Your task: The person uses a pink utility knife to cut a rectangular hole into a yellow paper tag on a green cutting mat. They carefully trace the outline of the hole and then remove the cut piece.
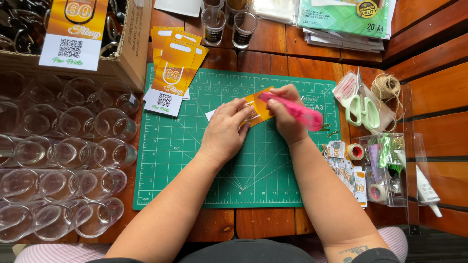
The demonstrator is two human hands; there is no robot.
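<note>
Orange card [261,108], apparently glossy, partly hidden

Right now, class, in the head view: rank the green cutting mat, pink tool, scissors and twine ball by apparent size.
1. Green cutting mat, by far.
2. Pink tool in the right hand, and the pale green scissors: too alike to rank.
3. Twine ball.

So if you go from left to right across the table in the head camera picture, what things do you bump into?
Clear plastic cups → stack of orange cards → left hand → right hand holding a pink tool → pale green scissors → ball of twine → white tube.
</note>
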